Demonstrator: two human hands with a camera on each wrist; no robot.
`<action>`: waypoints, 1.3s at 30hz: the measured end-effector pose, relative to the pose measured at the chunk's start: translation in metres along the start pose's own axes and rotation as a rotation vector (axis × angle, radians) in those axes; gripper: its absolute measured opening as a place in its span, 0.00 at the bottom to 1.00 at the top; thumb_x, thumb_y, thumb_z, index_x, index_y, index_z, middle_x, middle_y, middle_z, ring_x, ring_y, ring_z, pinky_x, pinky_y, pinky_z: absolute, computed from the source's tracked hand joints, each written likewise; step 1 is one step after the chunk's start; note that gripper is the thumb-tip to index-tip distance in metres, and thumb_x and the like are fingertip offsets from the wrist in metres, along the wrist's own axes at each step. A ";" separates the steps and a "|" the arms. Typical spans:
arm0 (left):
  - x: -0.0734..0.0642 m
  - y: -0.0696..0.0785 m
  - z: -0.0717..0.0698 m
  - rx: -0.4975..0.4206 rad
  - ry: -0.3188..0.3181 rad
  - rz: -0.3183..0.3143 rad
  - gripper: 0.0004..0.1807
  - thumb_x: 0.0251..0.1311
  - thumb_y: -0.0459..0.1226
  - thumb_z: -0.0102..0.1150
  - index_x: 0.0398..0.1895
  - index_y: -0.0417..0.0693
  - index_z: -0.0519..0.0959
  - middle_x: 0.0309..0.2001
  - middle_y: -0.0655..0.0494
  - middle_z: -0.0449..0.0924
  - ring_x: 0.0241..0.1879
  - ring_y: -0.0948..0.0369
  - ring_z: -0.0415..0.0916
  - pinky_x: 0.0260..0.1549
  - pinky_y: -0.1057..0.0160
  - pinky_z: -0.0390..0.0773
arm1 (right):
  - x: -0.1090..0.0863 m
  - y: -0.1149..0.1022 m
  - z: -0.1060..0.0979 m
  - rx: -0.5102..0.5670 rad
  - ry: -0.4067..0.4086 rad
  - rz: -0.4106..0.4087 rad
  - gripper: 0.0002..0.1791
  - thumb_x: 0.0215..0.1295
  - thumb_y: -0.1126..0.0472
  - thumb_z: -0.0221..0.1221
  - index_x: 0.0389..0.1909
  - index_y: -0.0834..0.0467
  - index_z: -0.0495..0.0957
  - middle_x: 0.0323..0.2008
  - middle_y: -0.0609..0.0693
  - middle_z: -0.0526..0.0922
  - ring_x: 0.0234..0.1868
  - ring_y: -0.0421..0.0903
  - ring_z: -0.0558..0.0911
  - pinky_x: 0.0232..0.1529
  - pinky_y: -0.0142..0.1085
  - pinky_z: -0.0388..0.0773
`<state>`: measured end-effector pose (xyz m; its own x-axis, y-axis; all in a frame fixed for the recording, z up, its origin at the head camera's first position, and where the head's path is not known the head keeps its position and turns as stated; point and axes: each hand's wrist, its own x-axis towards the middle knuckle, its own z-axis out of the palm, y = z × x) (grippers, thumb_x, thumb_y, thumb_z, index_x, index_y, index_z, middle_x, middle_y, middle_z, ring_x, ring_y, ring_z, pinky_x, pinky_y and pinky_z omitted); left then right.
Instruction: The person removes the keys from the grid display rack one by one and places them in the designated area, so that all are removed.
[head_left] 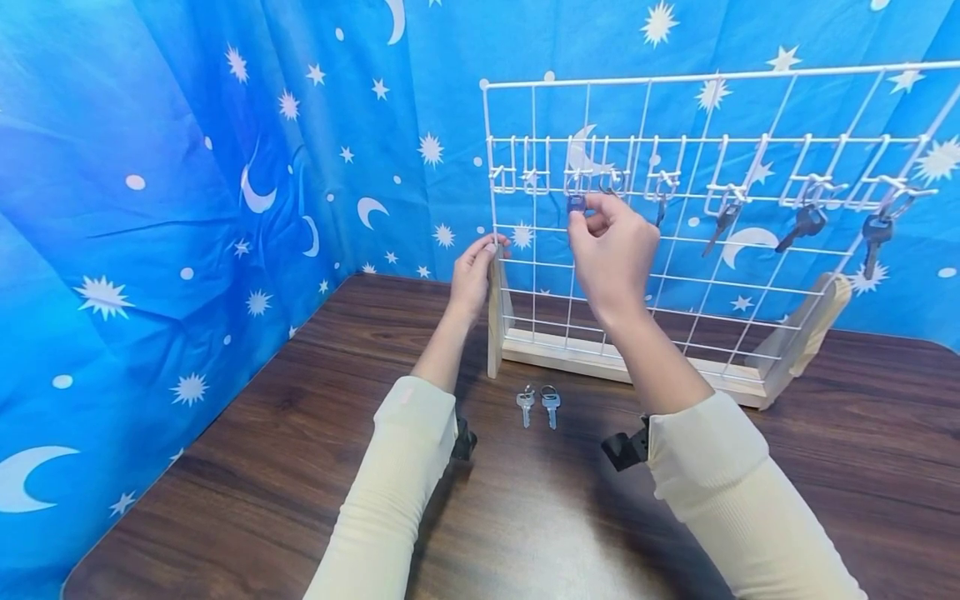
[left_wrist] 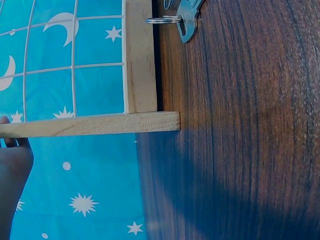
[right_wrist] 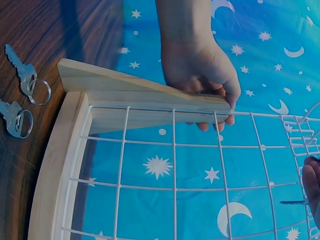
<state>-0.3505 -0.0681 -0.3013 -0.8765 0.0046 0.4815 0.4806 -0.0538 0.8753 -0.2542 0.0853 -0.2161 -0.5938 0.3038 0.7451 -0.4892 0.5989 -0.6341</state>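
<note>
My right grip [head_left: 617,254] is pinching a key [head_left: 576,205], nine o'clock on the rack [head_left: 720,76]. My left grip [head_left: 474,271], clasping the upright [head_left: 493,321], should be bracing.

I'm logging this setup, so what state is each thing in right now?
Right hand: pinching the held key
Held key: up at the hooks; whether hung, cannot tell
Left hand: gripping the wooden stand's left upright
Wire rack: upright
Wooden stand: standing on the table
Loose keys: two, lying flat, side by side
Hanging keys: hung along the rack
</note>
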 end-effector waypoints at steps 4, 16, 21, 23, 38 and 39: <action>0.000 0.001 -0.001 0.003 0.001 -0.006 0.17 0.69 0.34 0.39 0.51 0.31 0.74 0.49 0.42 0.77 0.47 0.54 0.75 0.50 0.64 0.71 | -0.003 -0.002 -0.002 0.018 0.010 -0.029 0.11 0.61 0.63 0.57 0.40 0.67 0.82 0.23 0.58 0.83 0.23 0.49 0.80 0.26 0.28 0.68; 0.000 0.001 -0.001 -0.007 -0.007 -0.024 0.17 0.69 0.34 0.39 0.51 0.31 0.73 0.50 0.40 0.76 0.48 0.53 0.75 0.50 0.64 0.70 | -0.007 -0.005 -0.014 0.064 0.022 -0.063 0.11 0.59 0.66 0.59 0.39 0.68 0.81 0.23 0.59 0.82 0.24 0.49 0.81 0.28 0.22 0.68; -0.001 0.002 0.000 -0.015 -0.004 -0.039 0.17 0.69 0.33 0.39 0.52 0.31 0.73 0.50 0.40 0.76 0.49 0.51 0.75 0.52 0.64 0.70 | -0.005 -0.009 -0.017 0.066 0.019 -0.067 0.11 0.59 0.66 0.58 0.39 0.68 0.81 0.23 0.58 0.82 0.24 0.48 0.81 0.29 0.22 0.69; -0.002 0.003 0.000 -0.015 0.000 -0.038 0.17 0.69 0.33 0.39 0.52 0.32 0.74 0.50 0.40 0.76 0.49 0.51 0.75 0.52 0.64 0.70 | -0.004 -0.010 -0.019 0.068 0.013 -0.063 0.11 0.60 0.66 0.58 0.40 0.68 0.81 0.23 0.58 0.82 0.24 0.48 0.80 0.28 0.22 0.69; 0.001 0.000 0.001 0.003 0.010 -0.012 0.17 0.68 0.34 0.39 0.50 0.32 0.74 0.49 0.42 0.77 0.47 0.54 0.76 0.50 0.65 0.71 | -0.025 0.000 -0.035 0.048 -0.115 0.027 0.11 0.60 0.65 0.58 0.41 0.65 0.81 0.23 0.56 0.82 0.23 0.41 0.77 0.27 0.24 0.70; 0.001 0.000 0.001 0.005 0.010 -0.013 0.17 0.68 0.34 0.39 0.50 0.32 0.75 0.49 0.42 0.77 0.47 0.54 0.76 0.50 0.65 0.71 | -0.028 0.002 -0.036 0.044 -0.123 0.029 0.11 0.60 0.64 0.58 0.41 0.65 0.81 0.23 0.56 0.82 0.23 0.40 0.77 0.27 0.24 0.70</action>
<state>-0.3515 -0.0674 -0.3009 -0.8831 -0.0046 0.4692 0.4688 -0.0484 0.8820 -0.2158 0.1045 -0.2305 -0.6805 0.2255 0.6972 -0.4968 0.5574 -0.6652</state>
